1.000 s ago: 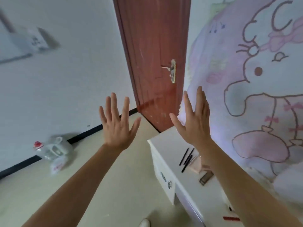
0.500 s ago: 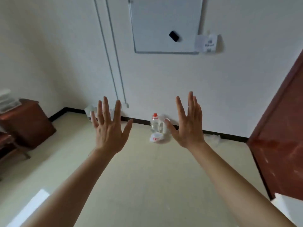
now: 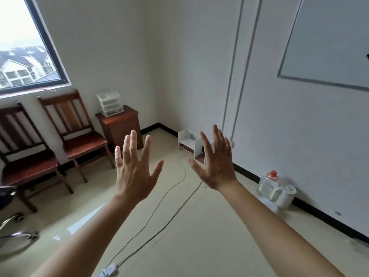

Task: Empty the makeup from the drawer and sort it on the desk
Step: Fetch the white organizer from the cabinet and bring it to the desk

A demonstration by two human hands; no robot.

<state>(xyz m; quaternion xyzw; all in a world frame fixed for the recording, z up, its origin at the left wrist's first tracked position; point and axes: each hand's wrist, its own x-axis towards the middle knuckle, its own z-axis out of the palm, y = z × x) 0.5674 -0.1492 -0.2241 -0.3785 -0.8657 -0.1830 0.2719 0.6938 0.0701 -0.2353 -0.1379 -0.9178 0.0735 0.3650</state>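
My left hand (image 3: 135,172) and my right hand (image 3: 216,163) are both raised in front of me, backs toward the camera, fingers spread and straight, holding nothing. Neither touches anything. A small clear plastic drawer unit (image 3: 108,104) stands on a wooden cabinet (image 3: 119,126) in the far corner, well beyond both hands. No desk and no makeup can be seen in this view.
Two wooden chairs (image 3: 77,134) stand under the window at left. A white shelf rack (image 3: 191,144) sits on the floor by the wall. Cables (image 3: 159,198) cross the floor. A water jug (image 3: 269,182) stands at the right wall. Office chair legs (image 3: 16,232) show at the far left.
My view has swung left, from the white desk and door past the whiteboard wall to the window corner. Both hands stay raised and spread, empty.
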